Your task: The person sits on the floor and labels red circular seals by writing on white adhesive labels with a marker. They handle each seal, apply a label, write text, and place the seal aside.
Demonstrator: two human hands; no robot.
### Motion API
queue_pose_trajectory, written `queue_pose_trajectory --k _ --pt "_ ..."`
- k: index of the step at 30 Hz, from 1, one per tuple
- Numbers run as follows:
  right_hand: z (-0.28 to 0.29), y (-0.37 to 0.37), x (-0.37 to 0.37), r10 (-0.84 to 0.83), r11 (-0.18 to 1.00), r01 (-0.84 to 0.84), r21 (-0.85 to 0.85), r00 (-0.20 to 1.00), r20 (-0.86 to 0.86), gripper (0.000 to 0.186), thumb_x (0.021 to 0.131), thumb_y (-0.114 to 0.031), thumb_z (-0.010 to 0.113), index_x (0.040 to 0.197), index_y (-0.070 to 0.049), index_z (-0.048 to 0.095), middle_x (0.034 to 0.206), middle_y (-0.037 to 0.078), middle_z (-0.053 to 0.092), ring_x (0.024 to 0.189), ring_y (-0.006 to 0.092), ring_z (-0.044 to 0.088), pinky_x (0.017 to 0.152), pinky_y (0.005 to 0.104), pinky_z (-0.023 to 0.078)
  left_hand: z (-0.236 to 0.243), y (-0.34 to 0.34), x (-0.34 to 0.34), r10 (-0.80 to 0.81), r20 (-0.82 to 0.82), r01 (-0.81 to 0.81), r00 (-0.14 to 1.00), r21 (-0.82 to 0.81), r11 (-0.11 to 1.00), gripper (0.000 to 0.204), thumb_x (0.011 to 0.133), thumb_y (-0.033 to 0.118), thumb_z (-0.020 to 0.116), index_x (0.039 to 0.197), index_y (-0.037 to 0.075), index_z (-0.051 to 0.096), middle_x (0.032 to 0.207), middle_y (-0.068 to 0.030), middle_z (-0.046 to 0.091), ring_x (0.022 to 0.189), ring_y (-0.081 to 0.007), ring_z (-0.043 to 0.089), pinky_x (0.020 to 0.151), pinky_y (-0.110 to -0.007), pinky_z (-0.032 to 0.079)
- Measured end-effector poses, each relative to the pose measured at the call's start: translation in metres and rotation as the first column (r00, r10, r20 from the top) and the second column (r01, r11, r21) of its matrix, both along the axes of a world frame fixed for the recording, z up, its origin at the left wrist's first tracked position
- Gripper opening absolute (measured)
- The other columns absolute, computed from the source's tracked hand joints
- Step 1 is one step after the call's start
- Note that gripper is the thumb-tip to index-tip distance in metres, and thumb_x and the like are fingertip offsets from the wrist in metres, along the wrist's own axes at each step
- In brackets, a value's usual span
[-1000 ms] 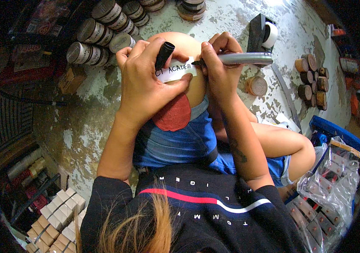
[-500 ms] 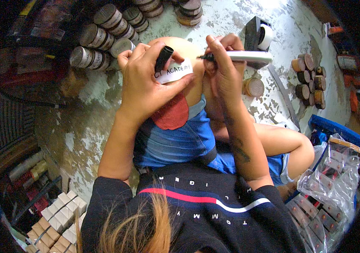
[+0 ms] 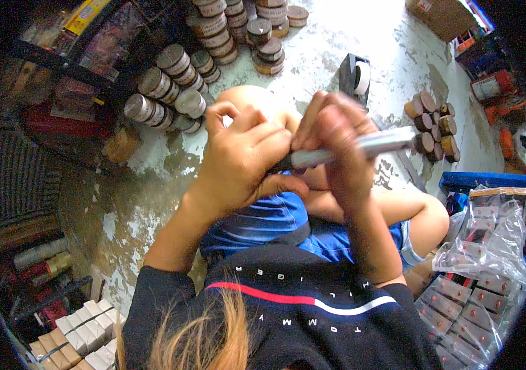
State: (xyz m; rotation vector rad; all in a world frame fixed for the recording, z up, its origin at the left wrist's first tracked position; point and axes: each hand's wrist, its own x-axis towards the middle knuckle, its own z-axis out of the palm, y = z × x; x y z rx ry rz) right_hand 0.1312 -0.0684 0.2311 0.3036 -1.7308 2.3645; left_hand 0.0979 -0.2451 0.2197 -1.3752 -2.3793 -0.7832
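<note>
My left hand (image 3: 235, 145) and my right hand (image 3: 340, 132) are together above my lap. Between them lies a marker (image 3: 386, 143) with a pale, silvery-white barrel, slightly blurred by motion. Fingers of my right hand wrap around its barrel, and the rear end sticks out to the right. At the other end, the black cap (image 3: 283, 165) is pinched by my left thumb and fingers and meets the barrel. A small patch of white shows inside the loop of my left index finger; I cannot tell what it is. The lettered white label and the red round piece are out of sight.
Stacks of round labelled tins (image 3: 210, 28) stand on the worn floor ahead. A black tape dispenser (image 3: 355, 80) sits beyond my right hand. Short round pieces (image 3: 435, 126) are grouped at right. Plastic-wrapped grey boxes (image 3: 478, 296) lie lower right, small cartons (image 3: 87, 327) lower left.
Both hands have come together and lower, bringing the marker's tip end to the black cap in my left hand. The white label and red piece have gone from view. The whole view has shifted.
</note>
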Motion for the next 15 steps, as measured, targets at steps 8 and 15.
queue_pose_trajectory --k 8,15 --pt "0.028 0.028 0.065 0.155 0.986 -0.155 0.057 0.988 -0.01 0.046 0.066 -0.022 0.087 0.095 -0.006 0.056 0.071 0.0 0.048 0.065 0.0098 0.049 0.056 0.0251 0.038 0.005 -0.011 0.059 -0.228 0.239 0.179 0.944 0.209 0.961 0.028 0.081 0.027 0.068 0.093 0.003 0.058 0.077 -0.0129 0.06 0.064 -0.0328 0.056 0.058 -0.042 0.042" --pt "0.032 0.025 0.115 0.35 0.496 -0.322 0.806 0.924 0.154 0.029 0.096 -0.027 0.048 0.11 -0.002 0.055 0.093 0.02 0.061 0.09 0.0363 0.06 0.079 0.0444 0.047 0.025 -0.012 0.079 -0.252 0.226 0.207 0.941 0.207 0.956 0.033 0.086 0.02 0.064 0.114 0.006 0.053 0.095 -0.0137 0.061 0.08 -0.0306 0.061 0.072 -0.04 0.049"
